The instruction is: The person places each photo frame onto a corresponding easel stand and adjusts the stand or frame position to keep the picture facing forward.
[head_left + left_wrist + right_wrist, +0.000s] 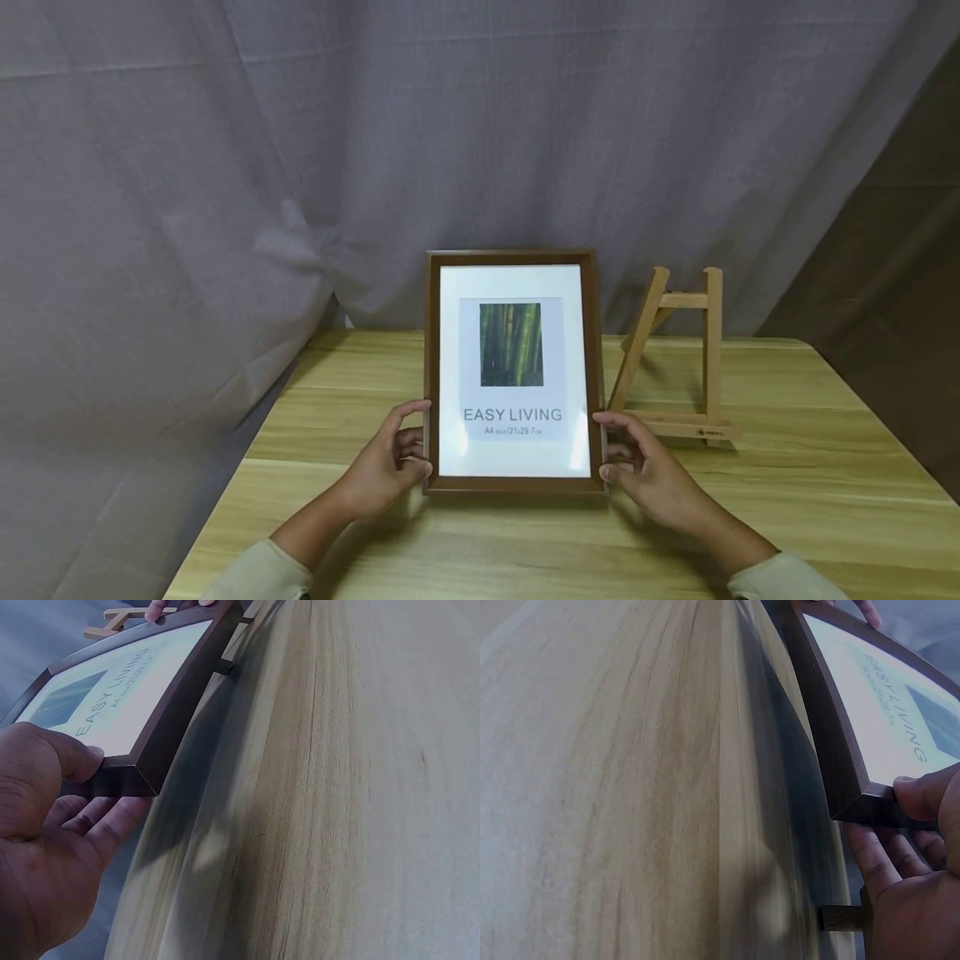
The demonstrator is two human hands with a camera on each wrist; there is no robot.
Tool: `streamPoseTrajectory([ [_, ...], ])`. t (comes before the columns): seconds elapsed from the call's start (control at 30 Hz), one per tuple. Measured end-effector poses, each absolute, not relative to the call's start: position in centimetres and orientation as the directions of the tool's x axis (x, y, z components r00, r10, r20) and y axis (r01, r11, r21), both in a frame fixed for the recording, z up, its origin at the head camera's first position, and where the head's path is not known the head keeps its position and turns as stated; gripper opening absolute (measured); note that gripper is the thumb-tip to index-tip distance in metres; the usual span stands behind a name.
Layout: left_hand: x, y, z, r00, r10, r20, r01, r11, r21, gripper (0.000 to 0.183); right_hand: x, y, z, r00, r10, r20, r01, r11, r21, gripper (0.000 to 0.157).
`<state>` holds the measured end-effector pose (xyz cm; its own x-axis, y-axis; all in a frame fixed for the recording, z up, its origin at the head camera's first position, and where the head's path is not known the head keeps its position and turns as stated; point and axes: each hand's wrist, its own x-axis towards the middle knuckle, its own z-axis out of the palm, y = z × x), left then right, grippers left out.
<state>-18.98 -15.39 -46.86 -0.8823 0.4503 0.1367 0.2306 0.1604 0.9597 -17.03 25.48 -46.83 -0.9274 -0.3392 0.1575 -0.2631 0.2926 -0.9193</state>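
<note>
Both hands hold a brown picture frame (512,485) by its two sides near the lower corners. Behind its glass are a white mat and a bamboo picture above the words EASY LIVING. The left hand (386,458) grips the left edge, its thumb on the front and its fingers at the back in the left wrist view. On the right edge, the right hand (648,471) grips in the same way. Shadow falls on the wood below the frame in both wrist views. Just right of the frame stands a small wooden easel (712,350), partly hidden by it.
The light wood-grain table (337,392) extends around the frame and easel. A grey curtain (480,125) hangs close behind the table and along its left side. A dark brown surface (885,333) is at the far right.
</note>
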Motion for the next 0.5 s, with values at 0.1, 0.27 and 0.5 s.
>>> streamPoseTrajectory([
  [0.1,-19.06,-15.24,-46.79,-0.882,0.448,0.144,0.235,0.153,0.96,0.086,-17.13,25.58,-46.8,-0.925,-0.339,0.169,-0.276,0.298,-0.914,0.067],
  [0.27,-19.26,-14.95,-46.69,-0.883,0.444,0.151,0.244,0.16,0.957,0.086,-17.29,25.83,-46.64,-0.924,-0.342,0.173,-0.288,0.322,-0.902,0.066],
  [0.5,-19.62,-14.65,-46.73,-0.878,0.442,0.185,0.281,0.161,0.946,0.084,-17.41,25.95,-46.39,-0.931,-0.321,0.172,-0.286,0.354,-0.891,0.065],
])
